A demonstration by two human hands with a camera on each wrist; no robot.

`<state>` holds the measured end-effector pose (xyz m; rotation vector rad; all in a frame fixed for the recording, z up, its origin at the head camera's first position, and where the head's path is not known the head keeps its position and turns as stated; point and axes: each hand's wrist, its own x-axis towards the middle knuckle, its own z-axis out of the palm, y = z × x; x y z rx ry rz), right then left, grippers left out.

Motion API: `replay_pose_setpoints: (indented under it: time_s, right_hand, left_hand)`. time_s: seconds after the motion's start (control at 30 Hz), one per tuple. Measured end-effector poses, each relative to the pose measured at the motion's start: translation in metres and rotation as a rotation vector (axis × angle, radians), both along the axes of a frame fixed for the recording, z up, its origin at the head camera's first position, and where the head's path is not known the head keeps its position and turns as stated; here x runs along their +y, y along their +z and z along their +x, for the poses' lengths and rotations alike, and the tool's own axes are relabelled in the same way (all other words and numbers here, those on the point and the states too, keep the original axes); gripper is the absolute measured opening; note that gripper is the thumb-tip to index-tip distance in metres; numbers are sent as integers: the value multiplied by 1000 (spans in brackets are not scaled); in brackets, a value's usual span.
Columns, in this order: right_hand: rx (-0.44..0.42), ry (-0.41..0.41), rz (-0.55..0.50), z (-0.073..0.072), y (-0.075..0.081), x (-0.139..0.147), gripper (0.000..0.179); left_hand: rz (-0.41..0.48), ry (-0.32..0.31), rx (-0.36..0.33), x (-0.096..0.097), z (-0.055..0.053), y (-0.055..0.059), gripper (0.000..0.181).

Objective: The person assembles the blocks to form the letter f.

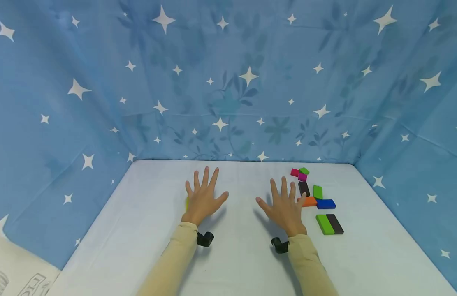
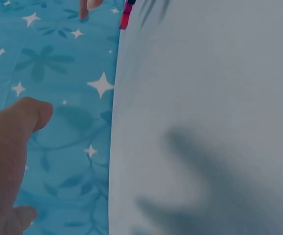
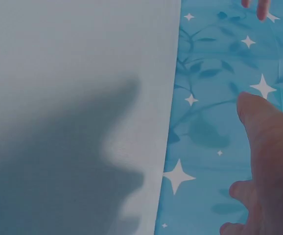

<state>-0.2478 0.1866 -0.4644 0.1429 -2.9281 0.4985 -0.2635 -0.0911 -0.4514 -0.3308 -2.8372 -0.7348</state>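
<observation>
Both hands hover over the white table with fingers spread, holding nothing. My left hand [image 1: 203, 200] is left of centre; a yellow piece [image 1: 187, 203] peeks out beside it, mostly hidden. To the right, my right hand [image 1: 286, 209] has its fingertips next to an orange block [image 1: 309, 201], partly covering it. Beyond that lie a blue block [image 1: 326, 204], a black block [image 1: 304, 188] and a green block [image 1: 317, 192]. Nearer the front, a green block [image 1: 325, 224] and a black block [image 1: 335, 224] lie side by side. The left thumb [image 2: 31, 115] shows in the left wrist view.
A red block [image 1: 295, 172], a magenta block [image 1: 302, 176] and a small green block [image 1: 304, 171] cluster toward the back right of the table [image 1: 243, 263]. Blue star-patterned cloth [image 1: 228, 98] hangs behind and at both sides. Printed fabric [image 1: 19, 267] shows at the lower left.
</observation>
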Motion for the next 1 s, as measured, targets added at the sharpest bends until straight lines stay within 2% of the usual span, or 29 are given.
replay_pose_setpoints:
  time_s: [0.13, 0.23, 0.4, 0.6, 0.83, 1.0]
  right_hand:
    - [-8, 1, -20, 8, -5, 2, 92]
    - [41, 12, -35, 9, -9, 5, 91]
    - [105, 33, -48, 0, -8, 7, 93]
    - [51, 27, -23, -8, 2, 7, 95]
    - [29, 23, -53, -6, 9, 14, 93]
    - [14, 26, -71, -6, 9, 21, 95]
  left_hand:
    - [19, -2, -56, -19, 10, -7, 92]
    - [29, -15, -108, -36, 15, -11, 95]
    - [50, -64, -179, -65, 16, -16, 100]
    - [31, -108, -264, -96, 19, -24, 105]
    - [72, -175, -327, -111, 20, -32, 108]
    - [43, -178, -355, -116, 19, -35, 107]
